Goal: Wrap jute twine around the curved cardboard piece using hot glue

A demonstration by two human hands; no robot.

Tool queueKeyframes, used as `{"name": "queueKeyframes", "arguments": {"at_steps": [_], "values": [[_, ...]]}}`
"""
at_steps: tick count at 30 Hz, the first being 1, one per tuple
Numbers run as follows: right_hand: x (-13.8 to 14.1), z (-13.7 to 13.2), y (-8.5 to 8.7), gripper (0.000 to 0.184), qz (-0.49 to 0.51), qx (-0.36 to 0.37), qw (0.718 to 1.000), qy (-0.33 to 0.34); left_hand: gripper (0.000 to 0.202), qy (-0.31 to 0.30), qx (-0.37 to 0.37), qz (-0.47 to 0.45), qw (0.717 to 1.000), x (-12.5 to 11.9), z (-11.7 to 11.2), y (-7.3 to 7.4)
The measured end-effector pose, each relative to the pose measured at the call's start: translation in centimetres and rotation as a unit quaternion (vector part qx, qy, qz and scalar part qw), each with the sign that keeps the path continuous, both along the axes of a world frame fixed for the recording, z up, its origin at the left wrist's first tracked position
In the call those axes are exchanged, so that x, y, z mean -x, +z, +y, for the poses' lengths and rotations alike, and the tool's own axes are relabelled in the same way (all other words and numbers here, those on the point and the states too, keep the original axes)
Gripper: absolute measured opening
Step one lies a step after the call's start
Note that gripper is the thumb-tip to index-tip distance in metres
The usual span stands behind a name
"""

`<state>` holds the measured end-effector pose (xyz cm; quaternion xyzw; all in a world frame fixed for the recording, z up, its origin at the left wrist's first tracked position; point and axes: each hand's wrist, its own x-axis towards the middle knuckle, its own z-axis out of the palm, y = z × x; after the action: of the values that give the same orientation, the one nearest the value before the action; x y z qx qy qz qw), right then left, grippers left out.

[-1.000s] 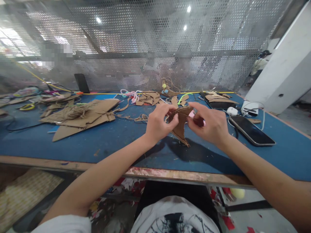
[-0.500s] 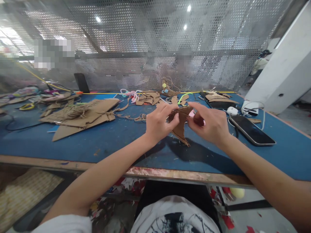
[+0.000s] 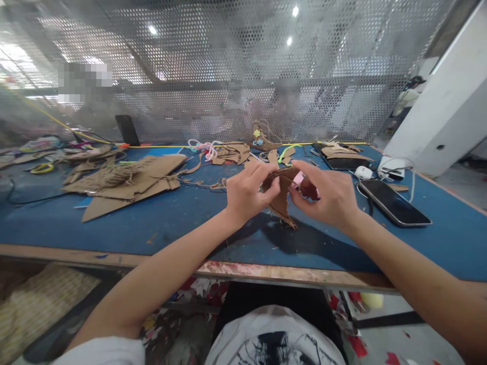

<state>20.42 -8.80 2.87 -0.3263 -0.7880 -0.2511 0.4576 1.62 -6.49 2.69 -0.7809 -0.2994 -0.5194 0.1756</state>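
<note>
A curved brown cardboard cutout point(image 3: 281, 200) with a narrow lower tip is held up above the blue table. My left hand point(image 3: 249, 190) grips its left side, thumb in front and fingers behind the upper edge. At the right edge of the cutout, the thumb and index finger of my right hand point(image 3: 329, 195) close in on the cardboard. A small pink thing point(image 3: 299, 179) shows in the gap behind those fingers; I cannot make out what it is. The cutout casts a shadow on the table below.
Left on the blue table point(image 3: 163, 228) lie cardboard sheets point(image 3: 152, 177) with a twine bundle point(image 3: 120, 175). Farther back are pink cords point(image 3: 207, 149) and a cutout with flowers point(image 3: 262, 141). A phone point(image 3: 395, 203) and white charger point(image 3: 391, 167) lie right. Perforated mesh point(image 3: 213, 66) stands behind.
My right index finger and thumb have shifted slightly left along the cardboard's edge. Otherwise the cutout and my left hand stay almost where they were.
</note>
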Motion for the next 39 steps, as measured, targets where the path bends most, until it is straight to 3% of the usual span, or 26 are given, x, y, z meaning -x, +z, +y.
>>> {"name": "queueKeyframes", "arguments": {"at_steps": [6,17,27,39], "values": [[-0.39,0.22,0.25,0.034,-0.005,0.002,1.000,-0.027,0.010,0.008,0.000,-0.002,1.000,-0.06,-0.01,0.05],[-0.35,0.10,0.63,0.025,0.048,0.033,0.998,0.019,0.010,-0.003,0.014,-0.005,1.000,-0.05,-0.19,-0.03],[-0.14,-0.01,0.59,0.018,0.068,0.047,0.996,0.023,0.008,0.001,0.046,-0.018,0.999,-0.39,-0.72,0.18],[-0.71,-0.06,0.85,0.016,-0.014,-0.077,0.997,-0.021,0.005,-0.010,0.031,-0.032,0.999,-0.60,-0.84,0.21]]}}
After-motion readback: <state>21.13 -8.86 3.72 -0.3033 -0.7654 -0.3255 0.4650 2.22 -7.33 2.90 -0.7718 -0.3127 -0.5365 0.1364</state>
